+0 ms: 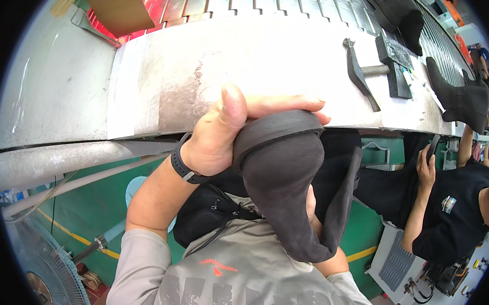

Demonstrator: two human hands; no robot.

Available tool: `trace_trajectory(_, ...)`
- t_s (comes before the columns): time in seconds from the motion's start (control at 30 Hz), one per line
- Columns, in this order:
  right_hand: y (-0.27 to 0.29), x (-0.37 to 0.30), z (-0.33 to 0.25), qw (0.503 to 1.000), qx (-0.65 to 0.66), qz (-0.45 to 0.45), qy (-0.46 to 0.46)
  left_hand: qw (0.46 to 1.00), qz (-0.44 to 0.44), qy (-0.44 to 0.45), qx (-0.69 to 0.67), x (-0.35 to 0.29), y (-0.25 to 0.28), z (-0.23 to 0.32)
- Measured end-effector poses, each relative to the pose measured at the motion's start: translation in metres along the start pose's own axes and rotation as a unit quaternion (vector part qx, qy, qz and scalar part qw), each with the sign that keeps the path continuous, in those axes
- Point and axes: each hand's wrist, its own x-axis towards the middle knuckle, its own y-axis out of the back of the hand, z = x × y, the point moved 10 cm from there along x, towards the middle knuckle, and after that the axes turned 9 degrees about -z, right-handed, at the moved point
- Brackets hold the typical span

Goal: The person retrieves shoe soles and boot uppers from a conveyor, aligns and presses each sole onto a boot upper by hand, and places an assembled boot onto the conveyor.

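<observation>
A dark grey suede boot is held up in front of my chest, its toe and thick black sole toward the bench. My left hand presses along the sole at the toe, fingers stretched across its far side and thumb raised. A black band circles that wrist. Most of my right hand is hidden behind the boot; a bit of it shows between the foot part and the boot's shaft. It appears to grip the boot from behind.
Ahead runs a white bench beside a slatted metal conveyor. On it lie pincers, a hammer and more dark boots. A co-worker sits at right. A fan stands lower left.
</observation>
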Motion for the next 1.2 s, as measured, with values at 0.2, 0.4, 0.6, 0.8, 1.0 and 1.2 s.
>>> trace_trajectory(0.2, 0.012, -0.016, -0.002, 0.978, 0.120, 0.169, -0.001, 1.000, 0.018, 0.004, -0.023, 0.005, 0.002, -0.003)
trace_trajectory(0.4, 0.011, -0.021, 0.009, 0.954, 0.230, 0.193, -0.026, 0.998, 0.054, 0.027, -0.032, 0.006, 0.005, -0.007)
trace_trajectory(0.6, 0.007, -0.021, 0.010, 0.934, 0.282, 0.217, -0.032, 0.997, 0.023, 0.062, 0.032, 0.010, 0.006, -0.011)
trace_trajectory(0.8, 0.034, -0.034, 0.052, 0.904, 0.354, 0.220, -0.099, 0.995, 0.038, 0.093, -0.007, 0.016, 0.008, -0.011)
trace_trajectory(1.0, 0.052, -0.047, 0.081, 0.883, 0.370, 0.221, -0.184, 0.995, 0.044, 0.086, -0.013, 0.018, 0.008, -0.013)
trace_trajectory(1.2, 0.045, -0.045, 0.085, 0.835, 0.462, 0.248, -0.168, 0.991, 0.068, 0.110, -0.019, 0.017, 0.009, -0.015)
